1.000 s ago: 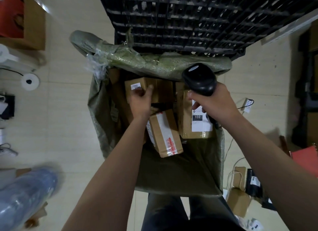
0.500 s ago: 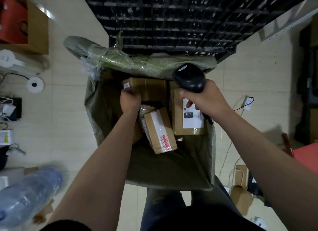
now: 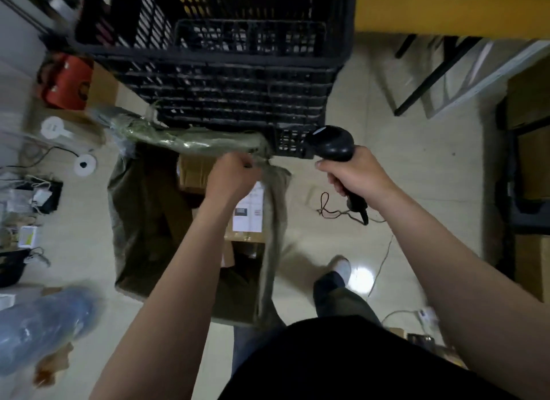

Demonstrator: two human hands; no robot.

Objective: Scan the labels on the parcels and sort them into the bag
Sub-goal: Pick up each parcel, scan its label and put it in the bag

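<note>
The left hand point(image 3: 235, 173) is pinching the far rim of the bag point(image 3: 134, 221); the right hand point(image 3: 357, 179) is gripping the scanner point(image 3: 333, 142) out right. Parcels point(image 3: 248, 213) are lying inside. Seemingly straightening the bag; next, fetching another parcel to scan.

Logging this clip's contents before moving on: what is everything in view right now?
bag: one, olive green, open on the floor, centre
parcels: at least two, brown cardboard, inside the bag
label: one, white, on the right-side parcel
crate: one, black lattice, behind the bag
scanner: one, black, held right of the bag
cable: one, dark, on the floor below the scanner
rolls: two, white, on the floor at left
bundle: one, bluish plastic wrap, lower left, blurred
left hand: grips the bag's far rim
right hand: holds the scanner
</note>
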